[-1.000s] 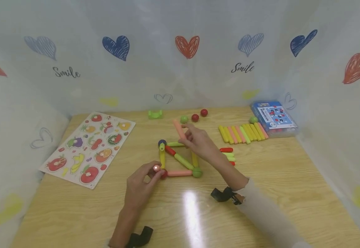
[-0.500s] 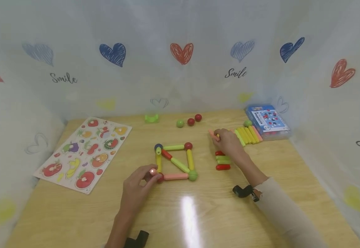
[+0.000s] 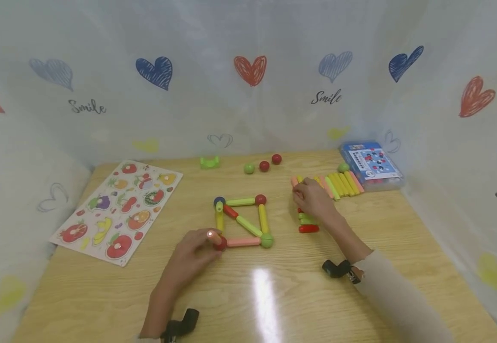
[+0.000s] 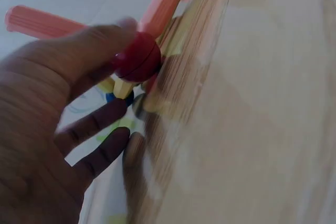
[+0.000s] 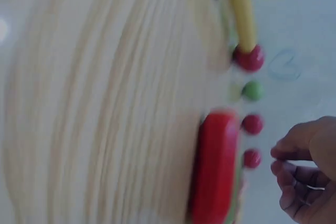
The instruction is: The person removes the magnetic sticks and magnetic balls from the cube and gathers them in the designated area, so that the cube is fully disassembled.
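Note:
My left hand [image 3: 188, 257] is at the red ball [image 3: 220, 244] at the near left corner of a frame of sticks and balls. Its thumb and a finger sit on either side of the ball, while other fingers [image 4: 107, 153] extend loosely. A pink stick [image 4: 44, 22] stands up from that ball, and another pink stick [image 3: 243, 242] runs right to a green ball [image 3: 267, 240]. My right hand [image 3: 314, 200] hovers by the row's leftmost pink stick [image 3: 294, 181]. In the right wrist view, its fingers bend loosely with nothing visible between them.
Yellow, pink and green sticks [image 3: 340, 184] lie in a row beside a blue box [image 3: 370, 164]. A red stick [image 3: 308, 229] lies nearer me. Loose balls [image 3: 264, 166] and a green bracket [image 3: 209, 163] sit at the back. A fruit puzzle board [image 3: 117, 212] lies left.
My right hand carried a pink stick from above the frame right to the left end of the row, where it now lies. My left hand's grasp lowered from the upright stick to the red ball.

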Demonstrator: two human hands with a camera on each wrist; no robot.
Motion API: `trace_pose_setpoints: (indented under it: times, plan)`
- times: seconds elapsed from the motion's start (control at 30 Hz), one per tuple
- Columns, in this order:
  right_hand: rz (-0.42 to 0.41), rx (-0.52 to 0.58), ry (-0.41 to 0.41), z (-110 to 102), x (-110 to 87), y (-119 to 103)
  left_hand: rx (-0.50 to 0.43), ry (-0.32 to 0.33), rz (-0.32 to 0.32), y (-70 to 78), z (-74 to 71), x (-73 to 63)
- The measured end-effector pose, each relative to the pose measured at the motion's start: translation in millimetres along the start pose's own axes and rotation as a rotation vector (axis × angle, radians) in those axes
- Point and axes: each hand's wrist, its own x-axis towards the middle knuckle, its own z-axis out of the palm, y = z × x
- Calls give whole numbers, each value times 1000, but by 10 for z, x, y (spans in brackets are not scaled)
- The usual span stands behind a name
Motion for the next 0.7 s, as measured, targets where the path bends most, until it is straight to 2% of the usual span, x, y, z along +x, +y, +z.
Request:
trace_pose_setpoints:
  times: [0.07,0.13,0.27,0.4,0.53,0.63,0.7]
  plan:
    - [-55,106,-4,-29,-52,-173,2,-25,36,-34,17,14]
    - [-139,217,-8,-43,-98,-391,19,-16,54,-48,26,16]
    - [-338,386,-32,3,-156,-839,10,14,37,-56,27,19]
    - [-451,491,-124,89,-167,-1254,-6,28,38,-67,34,20]
    - [-566,431,-200,183,-144,-1547,22,20,23,-73,64,9]
    - [-670,338,-168,218,-150,-1633,48,3,-8,-55,71,3]
    - [-698,289,-130,213,-174,-1630,54,-6,-18,-36,61,5]
